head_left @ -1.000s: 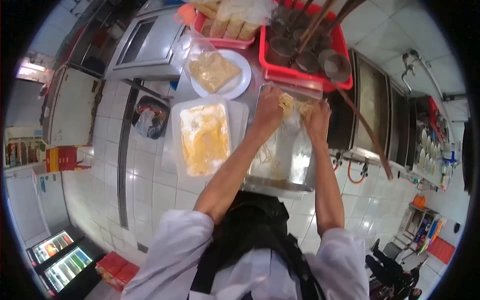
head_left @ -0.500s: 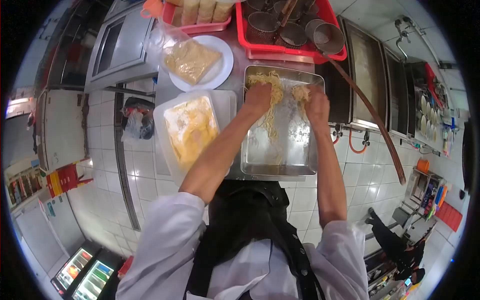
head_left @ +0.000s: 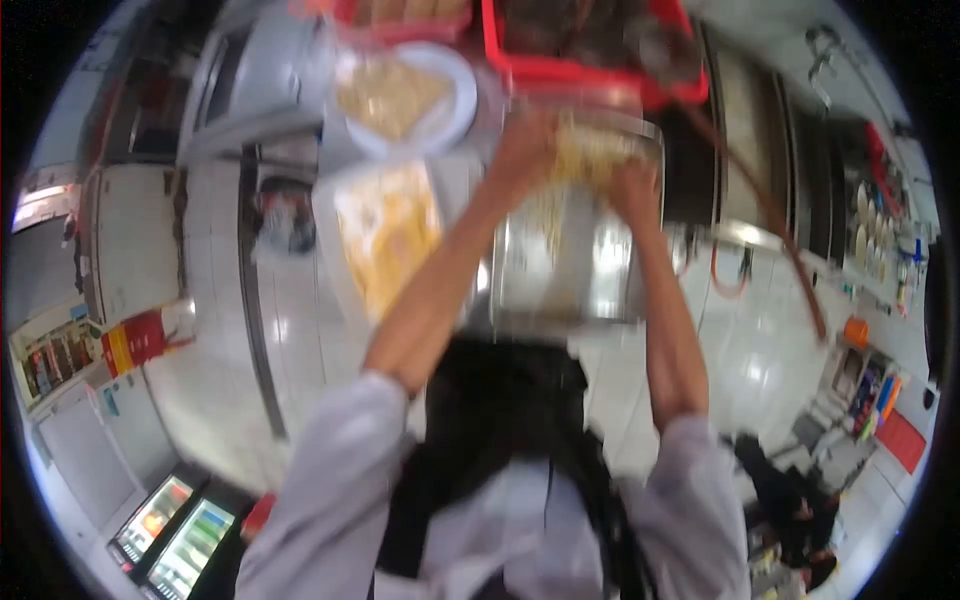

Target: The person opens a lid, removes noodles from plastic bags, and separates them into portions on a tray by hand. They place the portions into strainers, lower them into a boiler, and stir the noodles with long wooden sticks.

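Yellow noodles point(head_left: 582, 148) are bunched at the far end of a rectangular metal tray point(head_left: 570, 290), with thin strands trailing down its middle. My left hand point(head_left: 528, 148) is at the tray's far left corner, its fingers curled into the noodles. Over the right side, my right hand point(head_left: 634, 190) closes around the noodles' right end. Motion blur smears both hands, and the noodles hide most of the fingertips. Left of the tray stands a white plastic container point(head_left: 330, 240) holding a yellow mass dusted with white powder point(head_left: 390, 230).
A bagged tan food point(head_left: 392, 98) lies on a white plate point(head_left: 462, 110) at the back left. Behind the tray is a red bin point(head_left: 600, 75) of dark strainers; a long brown handle point(head_left: 765, 200) slants out rightward. Another person point(head_left: 790, 495) is at lower right.
My right hand has moved left, bringing its noodles against the pile near my left hand. The camera has shifted, and the view is now blurred.
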Action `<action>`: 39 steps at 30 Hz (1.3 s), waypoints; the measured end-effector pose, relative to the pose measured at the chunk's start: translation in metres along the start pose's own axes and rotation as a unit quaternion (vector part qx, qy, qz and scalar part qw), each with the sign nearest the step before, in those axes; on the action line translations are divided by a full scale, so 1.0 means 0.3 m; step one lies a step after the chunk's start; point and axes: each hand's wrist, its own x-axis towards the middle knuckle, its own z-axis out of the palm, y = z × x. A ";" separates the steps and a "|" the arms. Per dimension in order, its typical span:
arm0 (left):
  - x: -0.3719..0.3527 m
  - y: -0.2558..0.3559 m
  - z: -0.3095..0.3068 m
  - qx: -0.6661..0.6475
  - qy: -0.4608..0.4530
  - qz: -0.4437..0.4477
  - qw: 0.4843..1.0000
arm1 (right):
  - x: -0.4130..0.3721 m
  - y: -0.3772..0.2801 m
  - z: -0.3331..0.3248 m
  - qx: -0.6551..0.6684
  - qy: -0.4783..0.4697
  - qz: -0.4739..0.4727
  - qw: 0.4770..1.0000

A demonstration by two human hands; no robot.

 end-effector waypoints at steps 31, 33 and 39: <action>0.039 -0.080 -0.001 -0.165 0.014 -0.028 0.986 | 0.358 -0.306 -0.412 0.264 0.073 -0.112 0.955; 0.052 -0.049 -0.008 -0.163 -0.040 -0.082 0.982 | 0.381 -0.288 -0.374 0.239 0.072 -0.136 0.959; 0.030 -0.147 0.102 -0.174 -0.054 -0.080 0.980 | 0.377 -0.356 -0.568 0.309 0.139 -0.134 0.931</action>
